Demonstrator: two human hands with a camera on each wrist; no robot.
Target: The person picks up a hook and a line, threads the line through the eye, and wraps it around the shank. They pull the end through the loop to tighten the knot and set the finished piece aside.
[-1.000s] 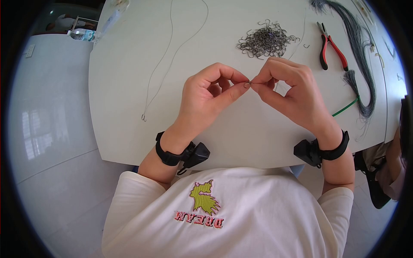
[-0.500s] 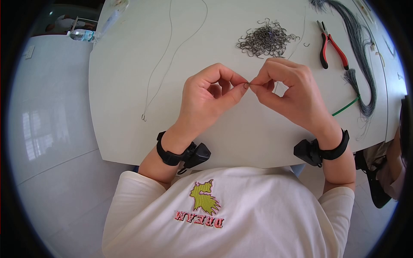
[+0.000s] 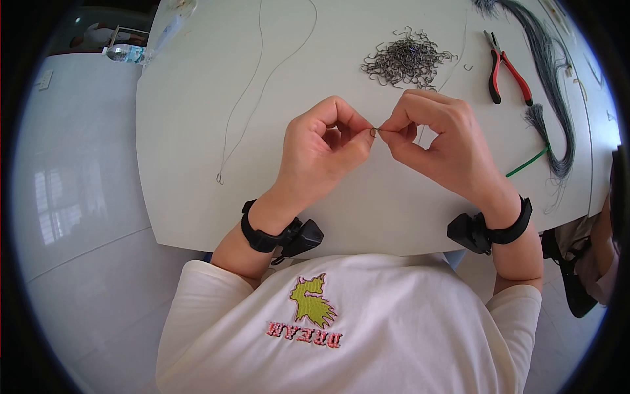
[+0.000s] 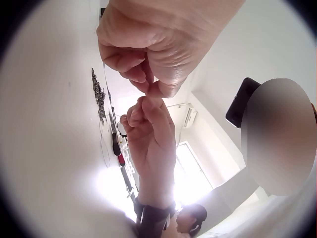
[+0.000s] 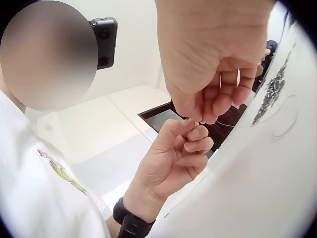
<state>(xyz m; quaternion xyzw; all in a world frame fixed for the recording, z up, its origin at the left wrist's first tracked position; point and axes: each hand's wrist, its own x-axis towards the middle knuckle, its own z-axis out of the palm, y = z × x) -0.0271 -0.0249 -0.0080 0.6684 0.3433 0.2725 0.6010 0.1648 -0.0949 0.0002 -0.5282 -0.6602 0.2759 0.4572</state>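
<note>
In the head view my left hand (image 3: 323, 148) pinches a small fish hook (image 3: 373, 132) between thumb and index fingertip. The hook's curved bend shows at the thumb tip. Right beside it, the thumb and index finger of my right hand (image 3: 446, 141) pinch thin fishing line close to the hook. That line (image 5: 230, 125) trails away from the right fingertips in the right wrist view. Both hands are raised over the white table, fingertips almost meeting. The fingers hide most of the hook's shank and the line around it.
Beyond the hands lies a pile of fish hooks (image 3: 410, 59), with one loose hook (image 3: 468, 67) to its right. Red-handled pliers (image 3: 502, 69) and a bundle of grey line (image 3: 551, 98) lie at the right. At the left, a looped line (image 3: 239, 125) ends in a hook (image 3: 220, 178).
Both hands' fingertips have shifted slightly left, still pinching. More of the hook's bend now shows at the left thumb tip. The things on the table have stayed in place.
</note>
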